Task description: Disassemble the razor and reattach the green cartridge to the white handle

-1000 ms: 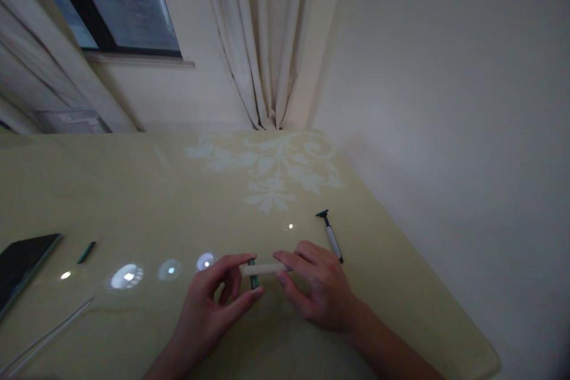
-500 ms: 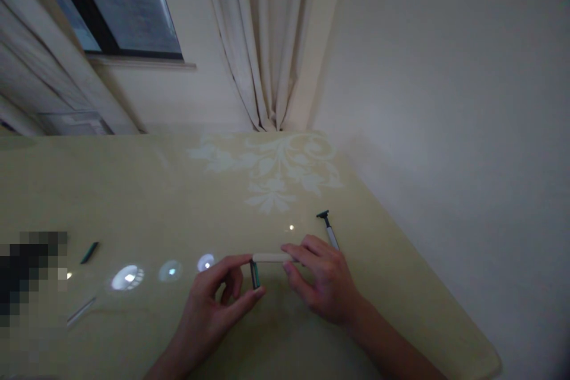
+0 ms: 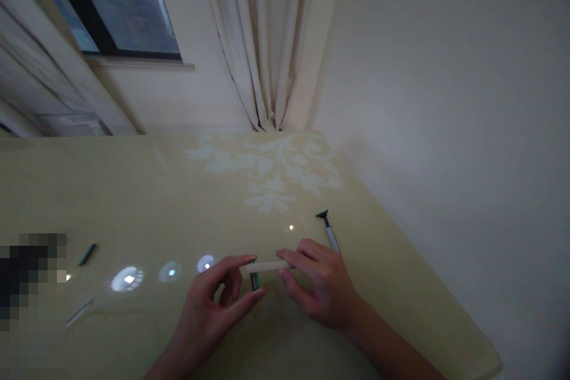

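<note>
Low over the yellow table (image 3: 178, 190), my two hands meet near its front. My left hand (image 3: 214, 303) pinches a small dark green razor head (image 3: 254, 281) between thumb and forefinger. My right hand (image 3: 323, 291) grips a pale razor handle (image 3: 266, 267) that lies crosswise, its left end right at the green head. Whether the two parts are joined I cannot tell. A second razor (image 3: 328, 231) with a dark head lies on the table just beyond my right hand.
A small green piece (image 3: 86, 254) lies at the left. A clear thin strip (image 3: 80, 312) rests near the left front. A blurred dark object (image 3: 27, 273) sits at the left edge. The wall runs close along the table's right edge; curtains (image 3: 267, 41) hang behind.
My right hand raised the pale handle a little above the green head half a second ago, and has now lowered it back down against the head. The left hand stayed put.
</note>
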Demonstrator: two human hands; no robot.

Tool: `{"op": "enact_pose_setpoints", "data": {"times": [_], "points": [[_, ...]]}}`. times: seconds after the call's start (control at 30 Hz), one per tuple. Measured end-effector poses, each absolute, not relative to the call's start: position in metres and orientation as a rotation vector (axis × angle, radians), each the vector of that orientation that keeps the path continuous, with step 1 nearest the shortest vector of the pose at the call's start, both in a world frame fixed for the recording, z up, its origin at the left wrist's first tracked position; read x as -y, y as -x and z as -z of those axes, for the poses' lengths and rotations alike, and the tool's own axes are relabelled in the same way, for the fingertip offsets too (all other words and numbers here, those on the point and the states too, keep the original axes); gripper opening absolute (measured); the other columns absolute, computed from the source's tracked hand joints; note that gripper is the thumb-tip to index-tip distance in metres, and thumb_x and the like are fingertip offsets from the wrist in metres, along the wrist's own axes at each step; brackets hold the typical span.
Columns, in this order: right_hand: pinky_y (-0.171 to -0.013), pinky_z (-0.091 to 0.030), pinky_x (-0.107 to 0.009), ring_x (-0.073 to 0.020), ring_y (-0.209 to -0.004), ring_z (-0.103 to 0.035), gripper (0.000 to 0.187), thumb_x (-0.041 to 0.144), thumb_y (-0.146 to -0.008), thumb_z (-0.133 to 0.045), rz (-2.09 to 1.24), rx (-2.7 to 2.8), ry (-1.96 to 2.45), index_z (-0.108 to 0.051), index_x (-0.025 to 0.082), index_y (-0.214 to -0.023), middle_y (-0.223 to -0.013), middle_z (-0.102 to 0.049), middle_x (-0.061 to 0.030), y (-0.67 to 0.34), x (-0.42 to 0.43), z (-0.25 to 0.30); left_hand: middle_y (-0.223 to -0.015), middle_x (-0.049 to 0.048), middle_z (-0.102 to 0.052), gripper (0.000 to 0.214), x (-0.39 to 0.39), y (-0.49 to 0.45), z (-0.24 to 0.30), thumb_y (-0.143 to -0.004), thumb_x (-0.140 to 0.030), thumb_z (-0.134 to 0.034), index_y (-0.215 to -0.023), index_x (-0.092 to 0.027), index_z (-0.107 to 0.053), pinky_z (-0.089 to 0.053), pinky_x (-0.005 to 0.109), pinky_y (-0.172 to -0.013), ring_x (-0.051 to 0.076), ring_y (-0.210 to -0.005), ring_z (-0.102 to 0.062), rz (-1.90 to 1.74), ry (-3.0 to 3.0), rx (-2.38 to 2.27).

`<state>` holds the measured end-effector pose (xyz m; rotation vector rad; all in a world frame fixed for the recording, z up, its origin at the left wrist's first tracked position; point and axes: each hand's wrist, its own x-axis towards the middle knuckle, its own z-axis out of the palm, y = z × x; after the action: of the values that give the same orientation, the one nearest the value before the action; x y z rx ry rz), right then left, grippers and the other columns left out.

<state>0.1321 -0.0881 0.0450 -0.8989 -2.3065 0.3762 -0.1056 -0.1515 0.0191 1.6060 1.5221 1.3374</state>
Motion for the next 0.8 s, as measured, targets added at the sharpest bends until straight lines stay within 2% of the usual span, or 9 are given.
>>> {"op": "enact_pose_setpoints", "data": {"times": [0.8], "points": [[-0.067, -0.046, -0.032, -0.0199, -0.073, -0.064, 0.031, 0.036, -0.105, -0.057, -0.479, 2.301, 0.914, -0.080, 0.019, -0.117, -0.083, -0.066, -0.0050, -0.1291, 0.0939, -0.0457, -0.060, -0.0067, -0.061, 0.034, 0.1519, 0.1060, -0.0139, -0.079, -0.033, -0.091, -0.111, -0.026, -0.082, -0.050, 0.020, -0.050, 0.013, -0.051, -0.058, -1.317, -1.617, -1.499]]}}
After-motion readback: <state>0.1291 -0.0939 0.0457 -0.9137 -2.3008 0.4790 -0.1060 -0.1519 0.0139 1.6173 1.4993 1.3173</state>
